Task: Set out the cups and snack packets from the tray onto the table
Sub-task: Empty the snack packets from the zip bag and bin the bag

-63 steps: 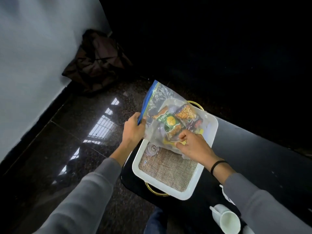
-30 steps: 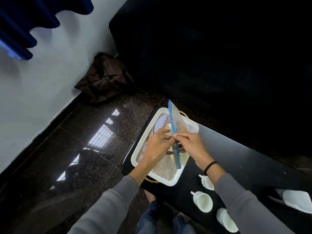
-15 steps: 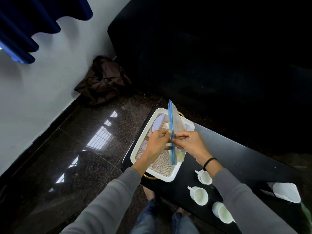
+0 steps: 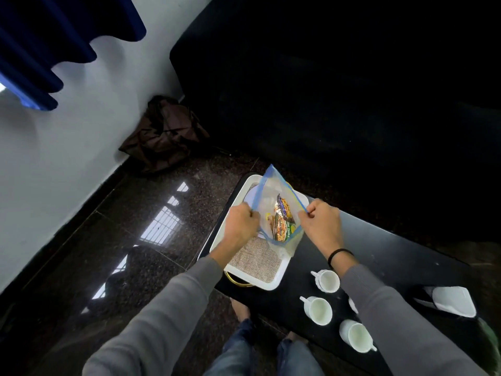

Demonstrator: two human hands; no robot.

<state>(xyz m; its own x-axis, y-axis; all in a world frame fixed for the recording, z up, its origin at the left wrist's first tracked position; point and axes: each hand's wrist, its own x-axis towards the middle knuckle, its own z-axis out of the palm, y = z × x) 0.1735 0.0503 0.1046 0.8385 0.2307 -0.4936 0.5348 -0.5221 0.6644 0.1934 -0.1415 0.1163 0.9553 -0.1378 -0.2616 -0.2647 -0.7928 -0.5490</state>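
Note:
A clear zip bag [image 4: 271, 194] with a blue seal hangs above the white tray [image 4: 267, 284], its mouth pulled apart. My left hand [image 4: 241, 222] pinches its left edge and my right hand [image 4: 322, 225] pinches its right edge. Snack packets [image 4: 283, 222] in orange and green show inside the bag. The tray has a burlap liner [image 4: 256, 260] and a gold handle [image 4: 238, 280], and sits at the left end of the black table [image 4: 393, 251]. Three white cups [image 4: 326, 280] [image 4: 317, 310] [image 4: 355, 335] stand on the table to the tray's right.
A white folded object [image 4: 451, 301] lies on the table at far right. A brown bag [image 4: 165, 134] slumps on the glossy dark floor against the white wall. A large dark sofa fills the back. My knees are below the table edge.
The bag was held edge-on with both hands close together at the seal; now my hands have moved apart and the mouth is open, showing the packets.

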